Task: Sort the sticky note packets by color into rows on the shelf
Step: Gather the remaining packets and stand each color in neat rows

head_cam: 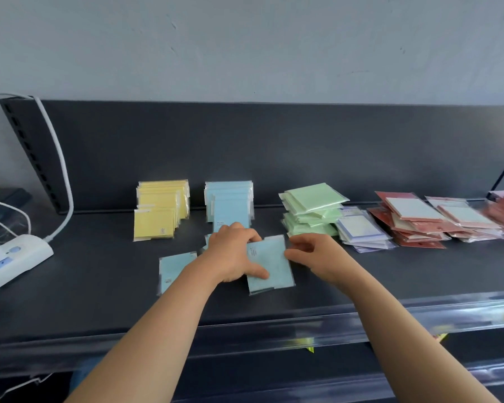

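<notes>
Starting at the far left of the shelf (99,292): there's a white device (12,257) with a cable (60,158) looping up the back panel, nothing to do with the sort.

Next is your yellow row (160,209), standing upright and lined front to back. I'd call that one done. The blue row (229,202) beside it stands the same way but isn't finished, because a loose blue packet (173,271) lies flat near the front.

Your left hand (233,257) grips the blue packet (269,264), thumb on its face and fingers curled over the top corner. Your right hand (312,251) pinches its right edge. It sits low over the shelf, just in front of the blue row.

Right of that it's all to do, I reckon. The green pile (313,210) is a slumped heap, the white-and-lilac pile (361,232) leans against it, and the red pile (410,222) fans out, with more pinkish packets (472,218) beyond.

Hard to tell:
- A sliver of blue pokes out under your left hand; could be another packet, can't say.
- The far-right packets run off the frame edge, so no count.
- The packet label print is too small to read.
</notes>
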Available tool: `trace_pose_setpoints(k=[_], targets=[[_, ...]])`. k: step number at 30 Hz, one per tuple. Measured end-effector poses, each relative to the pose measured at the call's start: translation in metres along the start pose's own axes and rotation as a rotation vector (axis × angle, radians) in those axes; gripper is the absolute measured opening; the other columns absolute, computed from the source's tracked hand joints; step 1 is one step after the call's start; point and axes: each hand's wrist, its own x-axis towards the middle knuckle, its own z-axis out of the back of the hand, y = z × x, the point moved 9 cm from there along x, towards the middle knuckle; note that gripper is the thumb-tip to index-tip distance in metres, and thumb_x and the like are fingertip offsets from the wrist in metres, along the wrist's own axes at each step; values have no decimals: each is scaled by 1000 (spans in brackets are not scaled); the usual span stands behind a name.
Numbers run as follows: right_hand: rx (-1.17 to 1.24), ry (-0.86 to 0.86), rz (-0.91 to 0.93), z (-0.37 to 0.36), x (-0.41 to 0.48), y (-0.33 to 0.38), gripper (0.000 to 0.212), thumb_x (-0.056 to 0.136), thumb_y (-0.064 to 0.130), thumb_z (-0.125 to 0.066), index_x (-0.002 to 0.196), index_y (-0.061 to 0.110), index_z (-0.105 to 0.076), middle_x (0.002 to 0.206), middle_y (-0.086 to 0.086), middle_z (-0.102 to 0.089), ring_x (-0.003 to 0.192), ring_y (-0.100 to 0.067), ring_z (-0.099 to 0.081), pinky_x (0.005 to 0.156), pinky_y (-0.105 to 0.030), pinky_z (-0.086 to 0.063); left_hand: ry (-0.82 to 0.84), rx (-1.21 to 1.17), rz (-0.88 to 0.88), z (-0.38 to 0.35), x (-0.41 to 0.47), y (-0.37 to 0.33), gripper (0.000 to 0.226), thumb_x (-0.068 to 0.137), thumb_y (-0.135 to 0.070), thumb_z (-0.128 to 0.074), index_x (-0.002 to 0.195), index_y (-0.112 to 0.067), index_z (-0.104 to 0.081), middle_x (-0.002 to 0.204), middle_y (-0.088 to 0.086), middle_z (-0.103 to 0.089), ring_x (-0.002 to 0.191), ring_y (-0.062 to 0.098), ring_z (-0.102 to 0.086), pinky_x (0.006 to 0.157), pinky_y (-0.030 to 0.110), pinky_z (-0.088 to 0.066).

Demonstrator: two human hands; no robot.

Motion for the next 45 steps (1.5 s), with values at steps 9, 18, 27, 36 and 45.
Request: trace_pose_setpoints(k=[9,18,27,36,45], targets=[[495,-26,60,-15,19,41,22,80,-8,-68,91,9,-61,83,-8,-65,68,-13,-64,65,-24,-57,-410,-548,123,36,4,47,34,80,-40,-75,103,-21,-58,104,1,-58,93,17,-58,77,37,-55],[264,-173,122,-19,81,65,21,84,-3,-60,85,18,-58,76,-1,-64,74,-22,-64,78,-41,-58,-93,-393,352,18,3,95,69,74,-33,-82,131,-14,-48,120,-2,-57,102,15,-56,89,34,-50],[-18,-109,116,-52,100,60,40,91,4,-52,130,13,-54,84,0,-59,75,-17,-57,56,-18,-42,-17,-424,279,8,-10,86,79,64,-36,-88,129,-22,-47,116,-8,-58,99,10,-59,91,33,-50],[17,-152,121,-49,80,59,52,88,8,-60,137,14,-45,99,0,-58,89,-18,-58,68,-22,-45,-170,-361,311,36,-36,111,64,83,-40,-72,138,-21,-44,134,-4,-53,116,12,-53,94,29,-45],[-202,251,158,-87,29,66,56,78,32,-78,128,17,-58,111,7,-59,98,-9,-56,85,-21,-42,134,-118,439,31,-65,147,66,64,-43,-86,118,-24,-53,122,0,-50,101,17,-56,92,37,-49]])
